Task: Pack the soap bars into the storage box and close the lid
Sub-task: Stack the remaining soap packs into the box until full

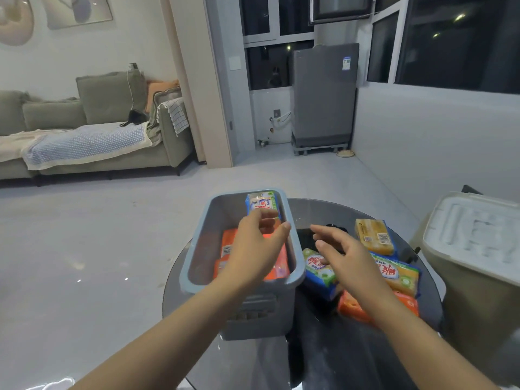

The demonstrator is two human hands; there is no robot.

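A grey-blue storage box (202, 249) stands open on a round dark glass table (337, 361). Inside lie orange-wrapped soap bars (228, 246) and, at the far end, a blue-green-wrapped bar (261, 202). My left hand (259, 249) hovers over the box with fingers loosely spread, holding nothing. My right hand (346, 254) reaches over the loose bars to the right of the box, fingers relaxed and empty. Under and beside it lie a blue-green bar (318, 270), a yellow bar (374, 235), another blue-green-and-orange bar (399, 273) and an orange bar (351, 306). No lid is in sight.
A beige bin with a white lid (472, 243) stands close to the table's right edge. Open grey floor (112, 249) lies to the left and beyond. A sofa (98, 130) and a grey appliance (323, 94) stand far back.
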